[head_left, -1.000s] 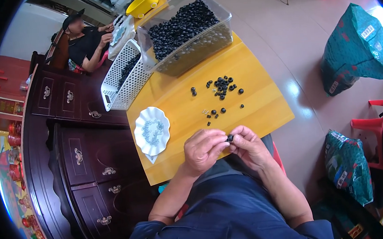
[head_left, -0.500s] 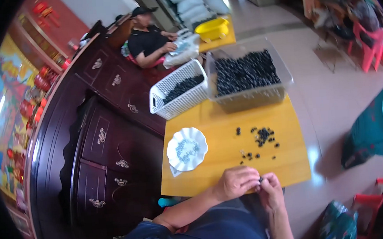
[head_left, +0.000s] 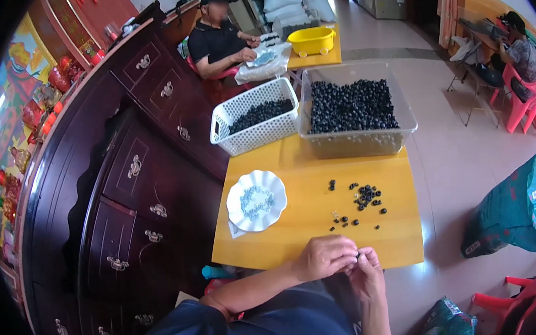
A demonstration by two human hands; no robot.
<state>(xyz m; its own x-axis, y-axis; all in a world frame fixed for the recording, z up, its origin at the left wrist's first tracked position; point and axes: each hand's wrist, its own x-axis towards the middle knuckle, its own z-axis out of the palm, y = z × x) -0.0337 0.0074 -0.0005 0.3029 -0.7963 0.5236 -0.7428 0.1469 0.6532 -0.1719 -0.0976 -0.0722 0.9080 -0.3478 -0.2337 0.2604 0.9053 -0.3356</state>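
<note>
A: Yellow tabletop (head_left: 298, 228) fills the centre of the frame, with a dark carved cabinet (head_left: 118, 179) along its left side and a pale tiled floor to the right. What lies at the lower edge?

B: Both hands meet just past the table's near edge. Left hand (head_left: 323, 257) and right hand (head_left: 366, 273) touch at the fingertips, pinched narrowly together; whatever sits between them is too small to tell, probably one dark bead.

A: And the loose supply?

B: Scattered dark beads (head_left: 362, 198) lie right of centre, near the hands, likely for easy picking. A white scalloped dish (head_left: 257, 200) of pale small pieces sits left of centre.

A: Further up?

B: Clear bin (head_left: 355, 113) heaped with dark beads, touching a white lattice basket (head_left: 256, 117) holding fewer, at the far edge, apparently bulk stock. Beyond, a seated person works by a yellow tub (head_left: 312, 40).
</note>
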